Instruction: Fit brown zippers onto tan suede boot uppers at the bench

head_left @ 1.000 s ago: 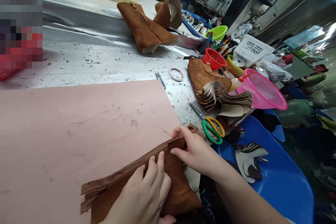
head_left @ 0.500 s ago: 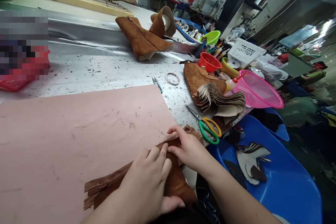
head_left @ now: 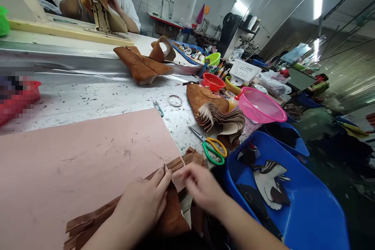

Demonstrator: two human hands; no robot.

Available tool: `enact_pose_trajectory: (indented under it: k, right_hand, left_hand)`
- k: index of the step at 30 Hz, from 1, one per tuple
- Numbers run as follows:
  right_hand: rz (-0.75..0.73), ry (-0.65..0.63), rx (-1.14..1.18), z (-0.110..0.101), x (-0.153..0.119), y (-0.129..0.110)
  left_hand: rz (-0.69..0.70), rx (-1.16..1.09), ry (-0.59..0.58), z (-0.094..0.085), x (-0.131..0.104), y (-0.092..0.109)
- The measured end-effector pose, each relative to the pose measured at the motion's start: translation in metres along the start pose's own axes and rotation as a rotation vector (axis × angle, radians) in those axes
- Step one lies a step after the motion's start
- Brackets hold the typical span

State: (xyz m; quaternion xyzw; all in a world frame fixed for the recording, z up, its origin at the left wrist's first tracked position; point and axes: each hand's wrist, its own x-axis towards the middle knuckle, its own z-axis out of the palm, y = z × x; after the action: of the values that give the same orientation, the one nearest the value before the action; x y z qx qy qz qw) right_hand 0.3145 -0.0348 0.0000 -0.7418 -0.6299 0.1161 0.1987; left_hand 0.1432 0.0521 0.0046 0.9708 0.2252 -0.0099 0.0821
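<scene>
Both hands work a brown suede piece at the near edge of the counter.

The left hand [head_left: 143, 205] presses flat on the suede piece [head_left: 171, 218] and its brown zipper [head_left: 96, 218], fingers pinching the top edge; the blurred right hand [head_left: 200, 187] grips the same edge, over a pink sheet [head_left: 73, 164]. Green-handled scissors [head_left: 212, 149] lie just beyond.

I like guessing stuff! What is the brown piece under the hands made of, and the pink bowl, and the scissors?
The brown piece looks like suede: soft, matte, fuzzy, no shine. The left hand presses it, the right hand beside it. The pink bowl seems thin plastic, as light glows through. The scissors have grey, probably metal blades and glossy green and yellow handles, likely plastic.
</scene>
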Motion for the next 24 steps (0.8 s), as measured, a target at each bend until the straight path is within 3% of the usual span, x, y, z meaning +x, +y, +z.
enact_pose_trajectory:
  k: [3,6,8,11,14,18,21,24]
  right_hand:
    - [0.338,0.036,-0.257,-0.024,0.010,0.048]
    - [0.402,0.014,-0.325,-0.036,0.014,0.083]
    - [0.423,0.024,-0.365,-0.043,0.010,0.089]
    - [0.480,0.039,-0.293,-0.049,-0.009,0.077]
    - [0.452,-0.087,0.141,-0.039,-0.042,0.053]
    - [0.381,-0.337,0.677,-0.005,-0.077,0.016]
    - [0.403,-0.413,0.717,0.010,-0.075,-0.005]
    - [0.381,-0.429,0.650,0.009,-0.057,-0.017]
  left_hand:
    - [0.014,0.085,0.057,0.005,-0.001,0.003]
    - [0.021,0.103,0.116,0.008,-0.004,0.003]
    - [0.029,0.086,0.168,0.009,-0.006,0.002]
    - [0.047,0.025,0.234,0.010,-0.009,0.000]
    - [0.052,-0.010,0.259,0.011,-0.011,-0.001]
    - [0.048,-0.009,0.271,0.013,-0.013,-0.001]
    - [0.052,-0.015,0.280,0.013,-0.013,-0.002]
    - [0.070,-0.026,0.301,0.014,-0.013,-0.004]
